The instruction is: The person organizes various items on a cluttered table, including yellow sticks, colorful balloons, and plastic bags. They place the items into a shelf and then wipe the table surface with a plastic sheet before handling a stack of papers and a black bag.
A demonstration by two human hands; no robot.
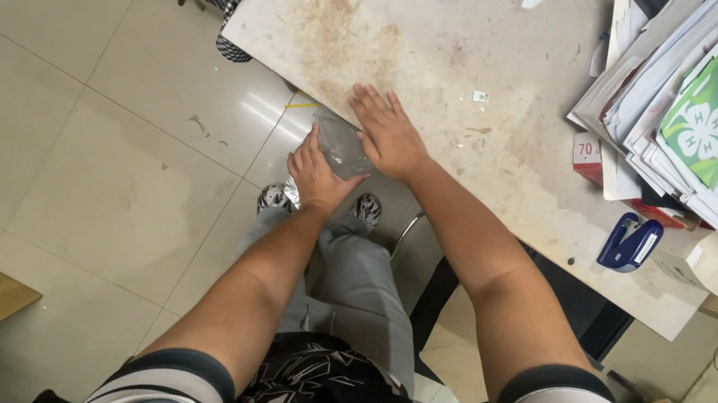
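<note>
Head view: the left hand (316, 174) grips a clear bag (341, 145) at the tabletop (427, 37) edge, fingers curled around its lower end. The right hand (388, 130) lies flat on the tabletop, fingers spread, touching the bag's right side. Papers (691, 103) sit at two o'clock, a blue stapler (629, 242) at three.

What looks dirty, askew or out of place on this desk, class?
The white tabletop carries broad brown stains. The paper stack at its far corner is splayed and untidy. A clear plastic bag hangs over the desk edge, held by the left hand.
</note>
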